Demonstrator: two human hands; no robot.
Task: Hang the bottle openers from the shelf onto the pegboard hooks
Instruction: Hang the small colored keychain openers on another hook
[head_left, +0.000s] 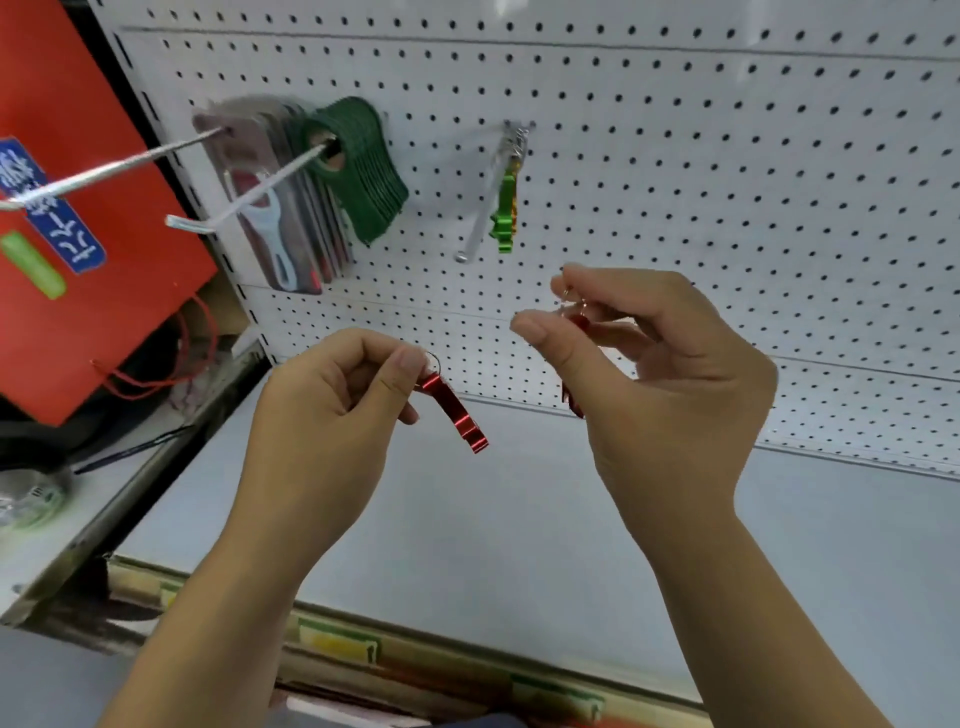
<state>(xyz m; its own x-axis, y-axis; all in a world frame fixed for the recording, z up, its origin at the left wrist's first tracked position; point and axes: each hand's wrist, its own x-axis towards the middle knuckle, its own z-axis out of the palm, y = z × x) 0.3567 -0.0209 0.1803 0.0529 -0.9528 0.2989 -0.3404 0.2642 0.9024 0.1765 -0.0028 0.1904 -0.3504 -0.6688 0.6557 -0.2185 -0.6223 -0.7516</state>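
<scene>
Left hand (322, 410): glossy red flat metal bottle opener (457, 415) is pinched at its ring end, above the pale shelf (519, 519).
Right hand (670, 374): second red opener (570, 402) is pinched by its thin wire ring (571, 304), mostly hidden.
Handling: judged light, rigid, slick; the ring is best held.
Pegboard (727, 182): green metal opener (505, 208) is hung on a chrome hook (480, 218).

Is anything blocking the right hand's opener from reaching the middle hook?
Nothing visible. Open air lies between the opener in the right hand and the hook tip; a green opener hangs further back on it.
</scene>
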